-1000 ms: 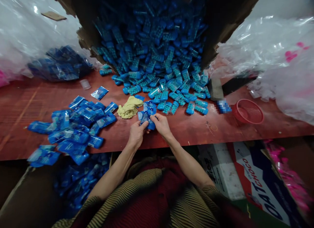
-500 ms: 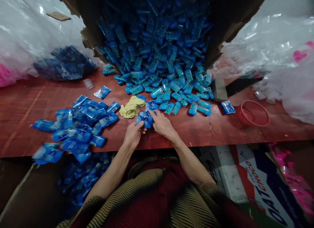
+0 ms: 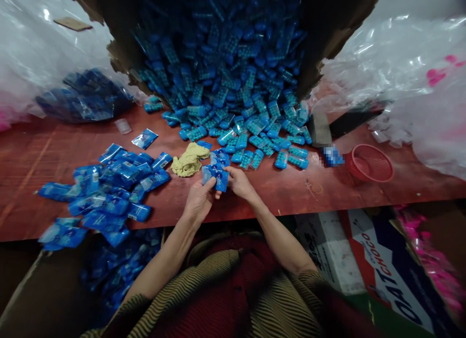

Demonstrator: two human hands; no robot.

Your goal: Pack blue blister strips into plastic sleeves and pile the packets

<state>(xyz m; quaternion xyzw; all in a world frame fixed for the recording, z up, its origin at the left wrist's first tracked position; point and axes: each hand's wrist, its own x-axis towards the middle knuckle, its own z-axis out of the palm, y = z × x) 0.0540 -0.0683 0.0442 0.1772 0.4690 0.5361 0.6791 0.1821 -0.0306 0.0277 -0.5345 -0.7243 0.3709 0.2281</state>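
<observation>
My left hand (image 3: 201, 198) pinches a small blue printed packet (image 3: 217, 177) between thumb and fingers, near the table's front edge. At the packet's upper right edge, the fingers of my right hand (image 3: 240, 182) are closed on it. Just behind lie more blue packets (image 3: 220, 157), and a crumpled yellow cloth (image 3: 190, 159) is to the left. Beyond my hands, clear bottles with blue caps and blue beads (image 3: 251, 126) spill from a torn cardboard box (image 3: 125, 61). Left of my left hand is a pile of blue packets (image 3: 112, 182), several of them bulging.
A red basket (image 3: 369, 163) and a grey block (image 3: 320, 129) stand to the right on the red table (image 3: 269, 197). Clear plastic bags (image 3: 429, 51) flank the box. Below the edge are an open carton of blue packets (image 3: 116, 265) and a printed carton (image 3: 378, 260).
My right hand has shifted from lying over the packet's top to gripping its right edge. The packet is tilted more upright. The whole view has drifted slightly.
</observation>
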